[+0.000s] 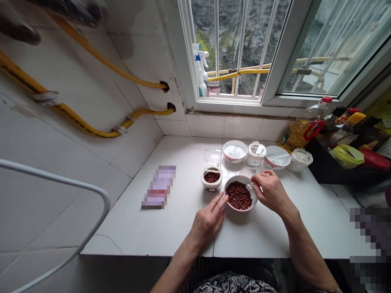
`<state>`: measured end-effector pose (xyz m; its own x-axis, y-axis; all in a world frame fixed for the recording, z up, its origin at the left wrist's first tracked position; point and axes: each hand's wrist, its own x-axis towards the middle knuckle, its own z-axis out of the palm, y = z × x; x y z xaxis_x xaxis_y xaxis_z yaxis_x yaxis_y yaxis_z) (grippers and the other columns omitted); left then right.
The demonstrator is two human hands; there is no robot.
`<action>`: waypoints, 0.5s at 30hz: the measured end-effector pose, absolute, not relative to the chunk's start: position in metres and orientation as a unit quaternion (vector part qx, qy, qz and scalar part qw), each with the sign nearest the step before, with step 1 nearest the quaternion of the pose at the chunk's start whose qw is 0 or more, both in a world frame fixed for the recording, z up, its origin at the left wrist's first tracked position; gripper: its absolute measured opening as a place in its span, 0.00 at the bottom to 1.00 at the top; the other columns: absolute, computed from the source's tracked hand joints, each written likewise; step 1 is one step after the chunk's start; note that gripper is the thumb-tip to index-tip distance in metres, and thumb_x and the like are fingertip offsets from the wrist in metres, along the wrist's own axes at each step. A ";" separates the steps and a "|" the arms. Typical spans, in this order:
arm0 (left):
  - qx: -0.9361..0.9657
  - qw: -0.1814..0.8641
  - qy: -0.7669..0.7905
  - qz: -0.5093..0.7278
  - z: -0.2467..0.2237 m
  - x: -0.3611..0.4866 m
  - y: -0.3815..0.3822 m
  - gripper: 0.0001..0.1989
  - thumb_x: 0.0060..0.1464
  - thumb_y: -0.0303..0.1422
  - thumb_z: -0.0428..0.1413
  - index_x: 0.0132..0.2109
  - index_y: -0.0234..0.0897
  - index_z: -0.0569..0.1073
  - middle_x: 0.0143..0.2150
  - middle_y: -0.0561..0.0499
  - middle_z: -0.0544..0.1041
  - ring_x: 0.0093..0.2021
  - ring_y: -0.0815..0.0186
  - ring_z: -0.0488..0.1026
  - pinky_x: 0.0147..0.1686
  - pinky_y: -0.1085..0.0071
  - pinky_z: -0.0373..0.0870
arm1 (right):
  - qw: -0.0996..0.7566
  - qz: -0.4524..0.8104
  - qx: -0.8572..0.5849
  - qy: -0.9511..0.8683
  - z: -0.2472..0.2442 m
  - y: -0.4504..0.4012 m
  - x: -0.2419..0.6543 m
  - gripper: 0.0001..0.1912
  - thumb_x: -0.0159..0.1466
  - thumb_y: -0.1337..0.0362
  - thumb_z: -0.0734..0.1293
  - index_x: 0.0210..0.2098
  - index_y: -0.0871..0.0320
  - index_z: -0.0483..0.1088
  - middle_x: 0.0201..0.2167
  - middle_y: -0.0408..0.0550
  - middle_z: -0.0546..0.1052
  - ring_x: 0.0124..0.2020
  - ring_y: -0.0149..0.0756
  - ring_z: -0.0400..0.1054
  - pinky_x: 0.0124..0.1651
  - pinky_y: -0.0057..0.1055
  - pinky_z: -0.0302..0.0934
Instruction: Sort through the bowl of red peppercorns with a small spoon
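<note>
A white bowl [227, 182] with a pink lower edge holds dark red peppercorns [239, 196]. Against the bowl's left side rest the fingertips of my left hand [207, 219]; its fingers are stretched out and grip nothing. At the bowl's right rim, my right hand [270, 191] is closed around a white spoon [250, 185], whose lower end dips toward the peppercorns. Most of the spoon's handle is hidden by my fingers. Just left of the bowl stands a small seasoning jar [211, 188], its clear lid [213, 156] flipped up, with more peppercorns inside.
Behind are a bowl of white grains [235, 151], a lidded jar [256, 153], another bowl [277, 158] with a white spoon and another jar [300, 160]. An oil bottle [301, 128] and sauce bottles stand right. A blurred purple box [159, 187] lies left on the white counter [128, 228].
</note>
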<state>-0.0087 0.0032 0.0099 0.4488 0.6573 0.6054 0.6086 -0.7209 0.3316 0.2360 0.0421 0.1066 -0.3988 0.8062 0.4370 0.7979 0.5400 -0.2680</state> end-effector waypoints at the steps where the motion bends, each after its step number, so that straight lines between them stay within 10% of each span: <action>1: 0.850 0.033 0.372 0.371 0.010 -0.009 0.003 0.29 0.66 0.23 0.47 0.71 0.38 0.55 0.61 0.39 0.74 0.58 0.58 0.75 0.51 0.66 0.78 | 0.257 0.016 -0.476 -0.841 0.106 0.041 0.233 0.10 0.61 0.74 0.59 0.30 0.56 0.68 0.21 0.44 0.74 0.22 0.36 0.64 0.46 0.41 0.60; 15: 0.847 0.038 0.373 0.378 0.010 -0.009 0.004 0.27 0.66 0.22 0.48 0.70 0.38 0.57 0.60 0.39 0.74 0.57 0.59 0.76 0.50 0.67 0.79 | 0.255 -0.020 -0.492 -0.832 0.093 0.046 0.224 0.11 0.66 0.74 0.57 0.36 0.58 0.69 0.25 0.49 0.77 0.28 0.39 0.69 0.47 0.40 0.58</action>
<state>-0.0092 0.0040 0.0102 0.4365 0.6593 0.6122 0.6023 -0.7196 0.3455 0.2243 0.0462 0.0930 -0.3858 0.8090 0.4435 0.8296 0.5145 -0.2170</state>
